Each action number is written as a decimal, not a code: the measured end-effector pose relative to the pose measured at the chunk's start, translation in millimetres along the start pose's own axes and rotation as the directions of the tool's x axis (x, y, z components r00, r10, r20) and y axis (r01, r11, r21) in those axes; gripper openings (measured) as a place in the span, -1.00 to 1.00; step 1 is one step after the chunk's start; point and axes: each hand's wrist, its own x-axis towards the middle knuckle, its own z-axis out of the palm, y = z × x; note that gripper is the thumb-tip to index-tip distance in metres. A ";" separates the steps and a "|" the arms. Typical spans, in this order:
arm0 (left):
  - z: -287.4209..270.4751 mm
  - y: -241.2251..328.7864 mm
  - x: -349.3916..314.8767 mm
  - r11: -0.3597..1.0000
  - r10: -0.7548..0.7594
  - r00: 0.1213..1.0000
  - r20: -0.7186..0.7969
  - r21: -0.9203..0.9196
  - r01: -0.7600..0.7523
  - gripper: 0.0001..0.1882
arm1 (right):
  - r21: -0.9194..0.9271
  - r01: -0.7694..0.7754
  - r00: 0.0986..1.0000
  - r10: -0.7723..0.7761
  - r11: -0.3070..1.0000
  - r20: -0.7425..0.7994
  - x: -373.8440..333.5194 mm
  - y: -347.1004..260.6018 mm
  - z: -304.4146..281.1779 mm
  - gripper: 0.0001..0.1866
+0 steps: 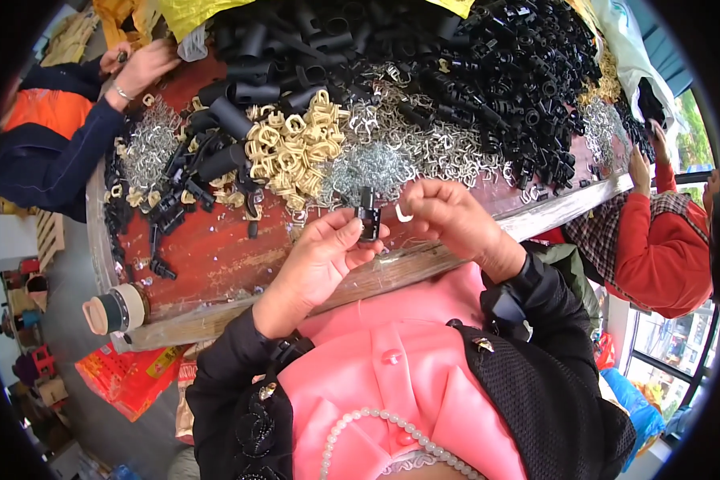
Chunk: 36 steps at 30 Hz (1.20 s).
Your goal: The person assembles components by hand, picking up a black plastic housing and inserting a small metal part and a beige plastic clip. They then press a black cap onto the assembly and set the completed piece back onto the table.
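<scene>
My left hand [324, 252] pinches a small black plastic clip body [368, 216] upright between thumb and fingers, just above the near edge of the red table [208, 256]. My right hand [448, 212] sits close beside it on the right and holds a small white curved clip [403, 214] at its fingertips, a little apart from the black part. Directly behind both hands lies a heap of silver wire springs [368, 164].
Piles cover the table: beige plastic rings [292, 148], black tubes [240, 112], black clip parts [520, 88], more wire springs [148, 148]. One person's hands [140, 68] work at the far left, another in red [656, 232] at the right. A capped bottle [116, 310] lies at the near left corner.
</scene>
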 end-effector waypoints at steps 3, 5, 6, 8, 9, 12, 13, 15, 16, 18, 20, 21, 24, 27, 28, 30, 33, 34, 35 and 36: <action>1.8 -4.0 -2.3 1.000 0.011 1.000 -0.028 -0.019 -0.011 -0.74 | 0.093 -0.016 1.000 0.015 0.996 0.012 -3.1 4.0 1.7 -0.87; 4.9 -5.5 -3.2 1.000 -0.001 0.999 -0.035 -0.015 0.000 -0.75 | 0.138 -0.020 1.000 0.018 0.990 0.017 -4.5 4.7 3.9 -0.86; 5.9 -5.1 -3.2 1.000 -0.001 0.999 -0.035 -0.017 0.001 -0.75 | 0.097 0.013 0.999 -0.016 0.995 0.033 -5.0 4.1 6.0 -0.86; 7.5 -3.2 -2.2 1.000 -0.022 1.000 -0.018 -0.020 0.021 -0.74 | 0.016 0.084 0.994 -0.084 0.996 0.070 -5.3 3.8 10.1 -0.87; 7.9 -2.9 -2.0 0.999 -0.031 0.999 -0.009 -0.020 0.031 -0.73 | 0.015 0.083 0.994 -0.083 0.996 0.070 -5.7 5.3 12.1 -0.87; 9.5 -5.6 -2.7 0.999 -0.041 0.999 -0.005 -0.024 0.041 -0.72 | -0.278 0.366 0.930 -0.360 0.888 0.073 -9.2 10.2 17.8 -0.89; 10.0 -6.7 -3.2 0.999 -0.047 0.999 -0.003 -0.026 0.047 -0.71 | -0.280 0.365 0.930 -0.359 0.888 0.074 -10.9 8.8 18.6 -0.89; 10.6 -8.1 -3.7 0.999 -0.040 0.999 0.000 -0.025 0.040 -0.71 | -0.552 0.466 0.876 -0.450 0.692 0.174 -16.0 2.0 21.0 -0.92; 10.8 -8.9 -3.9 0.999 -0.034 0.999 0.003 -0.023 0.034 -0.70 | -0.661 0.501 0.845 -0.480 0.559 0.235 -17.3 0.5 21.7 -0.93; 11.0 -9.8 -4.4 0.999 -0.027 1.000 0.006 -0.020 0.027 -0.70 | -0.676 0.542 0.814 -0.512 0.500 0.274 -17.2 1.5 21.9 -0.93; 10.8 -10.8 -4.8 0.999 -0.010 1.000 0.001 -0.034 0.010 -0.70 | -0.694 0.615 0.744 -0.568 0.376 0.352 -16.7 2.2 22.0 -0.94; 10.6 -11.1 -4.9 0.999 -0.002 1.000 -0.001 -0.041 0.002 -0.70 | -0.694 0.616 0.743 -0.568 0.374 0.353 -16.8 1.9 22.1 -0.94; 9.3 -11.5 -5.1 0.999 -0.017 1.000 0.007 -0.028 0.017 -0.70 | -0.698 0.649 0.712 -0.564 0.302 0.418 -17.5 0.7 21.4 -0.94; 9.7 -11.1 -4.8 0.999 -0.037 0.999 0.009 -0.009 0.037 -0.70 | -0.715 0.624 0.735 -0.546 0.314 0.402 -16.2 -2.2 17.4 -0.93; 10.3 -10.2 -4.8 0.999 -0.049 0.999 0.008 0.007 0.049 -0.70 | -0.723 0.612 0.746 -0.537 0.320 0.393 -16.1 -2.9 17.0 -0.93; 10.2 -10.0 -4.8 0.998 -0.063 0.998 0.006 0.021 0.063 -0.70 | -0.732 0.600 0.759 -0.521 0.324 0.391 -17.0 -4.5 17.9 -0.93; 8.8 -10.8 -4.8 0.998 -0.055 0.998 -0.009 0.016 0.055 -0.70 | -0.747 0.579 0.781 -0.488 0.328 0.390 -17.0 -4.6 18.7 -0.92; 8.8 -10.9 -4.6 0.998 -0.056 0.998 -0.009 0.016 0.056 -0.70 | -0.750 0.580 0.775 -0.499 0.319 0.387 -16.0 -3.0 18.7 -0.93; 9.1 -11.0 -4.4 0.998 -0.052 0.999 -0.016 0.022 0.053 -0.70 | -0.753 0.581 0.769 -0.511 0.308 0.385 -15.1 -1.4 18.8 -0.93; 9.4 -11.0 -4.0 0.998 -0.049 0.999 -0.022 0.029 0.049 -0.71 | -0.756 0.583 0.762 -0.522 0.298 0.382 -14.7 -0.6 18.9 -0.94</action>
